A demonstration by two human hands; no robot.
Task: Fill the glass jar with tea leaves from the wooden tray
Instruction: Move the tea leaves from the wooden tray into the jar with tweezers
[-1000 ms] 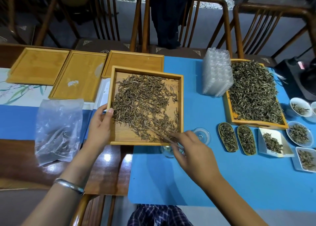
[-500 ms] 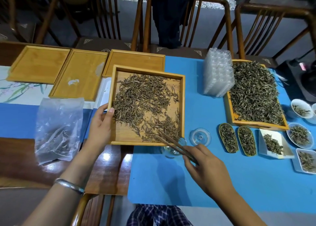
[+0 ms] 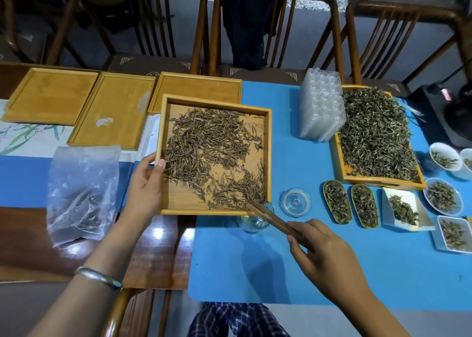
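Observation:
A square wooden tray [image 3: 215, 102] holds brown tea leaves [image 3: 204, 142], with a pile pushed into its near right corner. My left hand [image 3: 144, 188] grips the tray's left rim. The glass jar [image 3: 252, 223] stands on the blue mat just under that near right corner, partly hidden by the tray edge. My right hand [image 3: 324, 257] holds a pair of wooden chopsticks [image 3: 270, 216], whose tips rest at the tray's near right corner, above the jar's mouth. The jar's glass lid [image 3: 295, 201] lies on the mat to the right of the jar.
Three empty wooden trays [image 3: 112, 112] lie behind and to the left. A clear plastic bag [image 3: 81, 191] sits at the left. To the right are stacked plastic containers [image 3: 321, 109], a second tray of greener tea [image 3: 378, 137], and several small dishes of leaves [image 3: 443, 196]. Chairs line the far side.
My right hand pulled back toward me and to the right, dragging the chopsticks' tips from the middle of the tray's front to its near right corner. Leaves gathered there. My left hand stayed on the rim.

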